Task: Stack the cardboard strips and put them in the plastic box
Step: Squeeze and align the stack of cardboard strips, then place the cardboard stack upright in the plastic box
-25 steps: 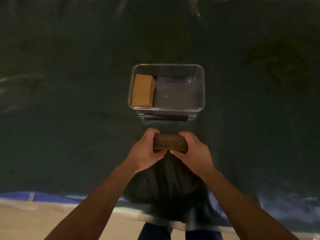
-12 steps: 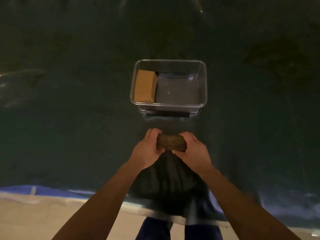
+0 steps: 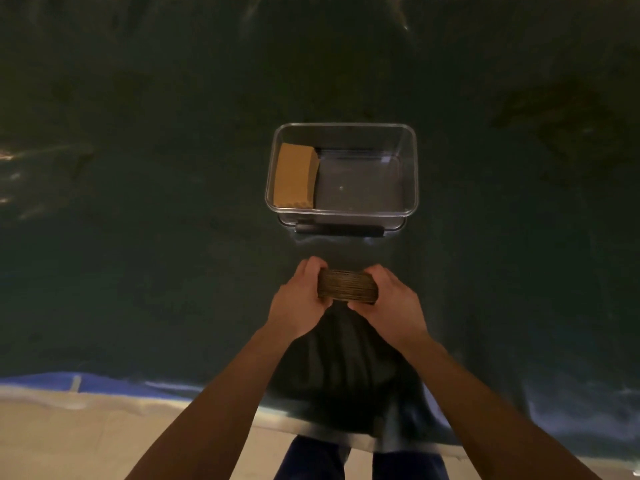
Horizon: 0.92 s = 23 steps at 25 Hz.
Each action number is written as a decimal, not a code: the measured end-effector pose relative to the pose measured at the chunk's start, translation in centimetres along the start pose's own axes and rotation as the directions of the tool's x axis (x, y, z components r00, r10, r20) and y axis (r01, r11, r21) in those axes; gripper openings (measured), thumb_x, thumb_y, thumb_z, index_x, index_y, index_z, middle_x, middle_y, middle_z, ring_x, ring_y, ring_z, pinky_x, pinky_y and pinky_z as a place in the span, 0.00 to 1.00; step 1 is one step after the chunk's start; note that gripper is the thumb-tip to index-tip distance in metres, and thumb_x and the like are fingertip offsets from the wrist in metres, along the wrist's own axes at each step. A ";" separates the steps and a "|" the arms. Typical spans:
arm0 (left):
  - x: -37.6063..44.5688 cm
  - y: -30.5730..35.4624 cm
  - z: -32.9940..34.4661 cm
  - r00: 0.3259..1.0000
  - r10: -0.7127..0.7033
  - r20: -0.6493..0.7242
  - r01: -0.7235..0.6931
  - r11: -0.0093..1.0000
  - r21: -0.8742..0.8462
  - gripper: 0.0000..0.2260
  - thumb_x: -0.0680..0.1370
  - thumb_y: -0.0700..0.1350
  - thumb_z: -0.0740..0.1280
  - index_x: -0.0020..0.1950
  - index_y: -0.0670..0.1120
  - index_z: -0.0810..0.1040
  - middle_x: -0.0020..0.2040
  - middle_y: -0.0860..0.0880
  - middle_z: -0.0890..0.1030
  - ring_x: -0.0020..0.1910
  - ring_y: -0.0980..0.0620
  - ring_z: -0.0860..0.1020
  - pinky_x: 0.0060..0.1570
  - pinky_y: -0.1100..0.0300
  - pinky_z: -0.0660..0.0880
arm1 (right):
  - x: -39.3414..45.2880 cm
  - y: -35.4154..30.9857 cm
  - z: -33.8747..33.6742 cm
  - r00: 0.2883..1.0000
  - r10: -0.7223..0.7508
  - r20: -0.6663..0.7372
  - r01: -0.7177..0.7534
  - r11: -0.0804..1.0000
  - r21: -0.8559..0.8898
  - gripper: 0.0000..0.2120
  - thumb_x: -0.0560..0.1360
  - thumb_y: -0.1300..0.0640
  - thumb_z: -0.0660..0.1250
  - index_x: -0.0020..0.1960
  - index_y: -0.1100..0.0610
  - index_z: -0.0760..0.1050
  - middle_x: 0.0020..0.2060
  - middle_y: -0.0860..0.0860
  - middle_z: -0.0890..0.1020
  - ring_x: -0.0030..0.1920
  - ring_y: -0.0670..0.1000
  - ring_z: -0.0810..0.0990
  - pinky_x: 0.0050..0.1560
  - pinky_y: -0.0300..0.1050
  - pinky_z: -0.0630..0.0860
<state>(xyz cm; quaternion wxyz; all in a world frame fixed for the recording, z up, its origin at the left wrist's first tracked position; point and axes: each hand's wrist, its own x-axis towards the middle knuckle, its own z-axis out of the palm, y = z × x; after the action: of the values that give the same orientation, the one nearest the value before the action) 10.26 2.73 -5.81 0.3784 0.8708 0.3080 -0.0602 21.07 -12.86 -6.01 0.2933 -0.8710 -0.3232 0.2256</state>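
Observation:
A stack of cardboard strips (image 3: 347, 285), seen edge-on, is squeezed between my left hand (image 3: 298, 303) and my right hand (image 3: 391, 306), a short way in front of the plastic box. The clear plastic box (image 3: 410, 174) stands on the dark cloth beyond my hands. Another stack of brown cardboard strips (image 3: 295, 175) lies against the left wall inside it. The right part of the box floor is bare.
A dark green cloth (image 3: 138, 202) covers the table. A dark handle or lid part (image 3: 339, 230) lies along the box's near side. The table's near edge (image 3: 104, 393) shows a blue strip, with pale floor below.
The held stack stays between both hands. The view shifted slightly, so the box appears a little farther from the hands than a second ago.

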 end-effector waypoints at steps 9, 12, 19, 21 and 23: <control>0.1 0.4 0.4 0.998 -0.056 -0.031 0.056 0.998 -0.008 0.19 0.72 0.44 0.71 0.54 0.59 0.65 0.57 0.55 0.74 0.48 0.43 0.80 0.44 0.47 0.76 | -0.3 0.1 0.8 0.998 0.026 -0.056 -0.026 1.000 -0.001 0.19 0.68 0.48 0.74 0.55 0.48 0.71 0.50 0.45 0.80 0.46 0.49 0.81 0.44 0.46 0.79; 0.3 0.6 0.0 0.998 -0.055 -0.014 0.055 0.998 0.005 0.19 0.72 0.45 0.71 0.54 0.59 0.64 0.57 0.54 0.75 0.49 0.44 0.80 0.43 0.51 0.72 | 0.0 0.1 0.7 0.999 0.009 -0.049 -0.011 0.999 -0.030 0.22 0.68 0.49 0.75 0.59 0.48 0.71 0.53 0.47 0.81 0.49 0.49 0.82 0.46 0.42 0.76; 1.0 1.7 -2.5 0.997 -0.020 0.071 0.016 0.998 0.057 0.22 0.70 0.45 0.75 0.56 0.54 0.66 0.57 0.52 0.77 0.53 0.48 0.79 0.51 0.47 0.77 | 0.9 -1.1 -1.6 1.000 -0.013 0.003 0.013 0.999 -0.049 0.25 0.65 0.48 0.76 0.60 0.46 0.72 0.52 0.46 0.81 0.50 0.49 0.81 0.47 0.40 0.73; 1.0 2.5 -3.4 0.999 0.000 0.043 -0.002 0.999 0.053 0.22 0.70 0.45 0.75 0.56 0.56 0.66 0.57 0.53 0.78 0.53 0.49 0.78 0.50 0.48 0.76 | 1.1 -1.8 -2.7 0.999 -0.030 -0.025 0.029 0.998 -0.052 0.25 0.65 0.48 0.77 0.58 0.46 0.72 0.52 0.45 0.81 0.49 0.48 0.81 0.46 0.40 0.72; 1.1 3.5 -4.5 0.999 0.028 0.023 -0.029 0.999 0.041 0.22 0.69 0.45 0.75 0.54 0.57 0.66 0.55 0.54 0.78 0.52 0.50 0.78 0.49 0.50 0.76 | 1.2 -2.7 -4.1 0.999 -0.035 -0.041 0.034 0.999 -0.038 0.26 0.64 0.47 0.77 0.59 0.45 0.72 0.52 0.44 0.81 0.50 0.48 0.81 0.48 0.41 0.75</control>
<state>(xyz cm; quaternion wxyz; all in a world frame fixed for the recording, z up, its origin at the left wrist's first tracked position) 12.60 4.54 -0.82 0.3645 0.8820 0.2902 -0.0709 23.09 -11.89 -1.48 0.2873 -0.8751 -0.3362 0.1964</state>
